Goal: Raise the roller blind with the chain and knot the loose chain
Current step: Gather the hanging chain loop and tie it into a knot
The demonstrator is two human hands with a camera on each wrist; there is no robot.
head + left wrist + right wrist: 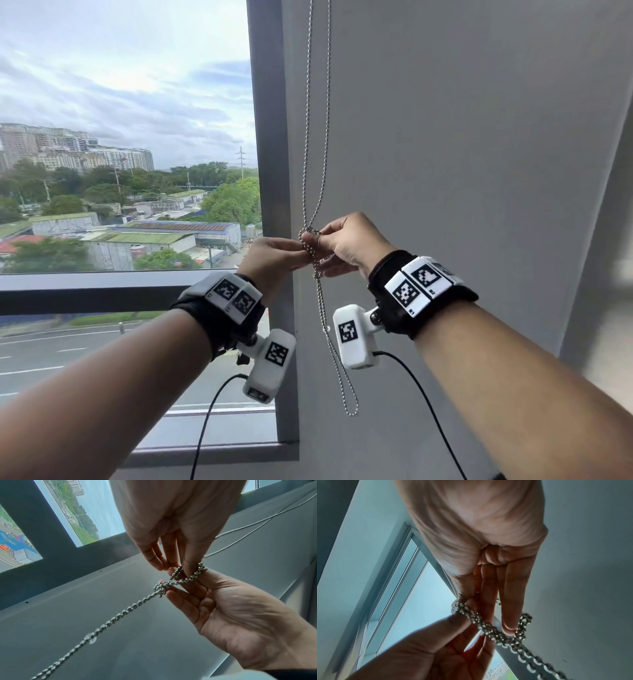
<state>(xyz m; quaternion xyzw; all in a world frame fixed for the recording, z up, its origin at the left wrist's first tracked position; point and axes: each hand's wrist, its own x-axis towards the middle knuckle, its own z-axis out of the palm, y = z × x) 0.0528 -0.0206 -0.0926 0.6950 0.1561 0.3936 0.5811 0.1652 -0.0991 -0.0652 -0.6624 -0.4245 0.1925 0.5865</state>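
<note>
A metal bead chain (317, 137) hangs in two strands down the grey wall beside the window. Both hands meet on it at chest height, where the strands are twisted into a loose knot (161, 588). My left hand (291, 253) pinches a doubled loop of chain (178, 570) between thumb and fingers. My right hand (329, 240) pinches the chain from the other side, its fingertips (169, 592) against the knot. Below the hands the free loop (349, 407) dangles. In the right wrist view the twisted chain (488, 626) runs round the right fingers (510, 622). The blind itself is not seen.
The window frame post (270, 137) stands just left of the chain, with uncovered glass (120, 137) beyond it. A horizontal frame bar (85, 291) crosses below. The grey wall (462, 154) fills the right side. Black cables (205, 428) hang from the wrist cameras.
</note>
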